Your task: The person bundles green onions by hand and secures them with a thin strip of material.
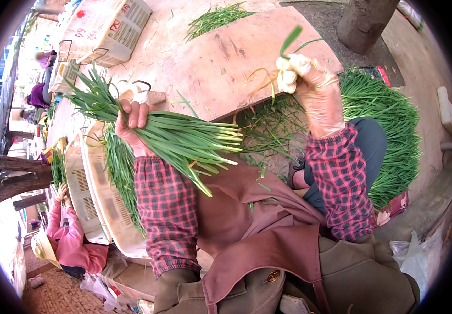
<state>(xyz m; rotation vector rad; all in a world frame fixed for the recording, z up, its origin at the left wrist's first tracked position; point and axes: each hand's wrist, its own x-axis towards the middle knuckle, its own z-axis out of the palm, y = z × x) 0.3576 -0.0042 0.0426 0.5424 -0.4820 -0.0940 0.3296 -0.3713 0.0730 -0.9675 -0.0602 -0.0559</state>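
Observation:
My left hand (133, 116) is closed round a thick bunch of garlic chives (179, 136). Their pale cut ends point right over my lap, and the leafy tips fan out to the upper left. Raised on the right, my right hand (304, 73) wears a thin whitish covering and has its fingers curled in. Loose chive leaves (290, 41) stick up out of it, and a yellowed blade hangs at its left side. Between and beyond both hands lies a worn board (226, 60). A pale roll-like object (150, 97) sits behind my left hand, partly hidden.
A big heap of chives (388, 141) lies at my right, beside my knee. Plastic crates (92, 193) with more chives stand at my left; another crate (116, 34) is farther back. Trimmings (273, 128) litter the ground. A person in pink (76, 235) handles chives at far left. A tree trunk (364, 23) rises behind.

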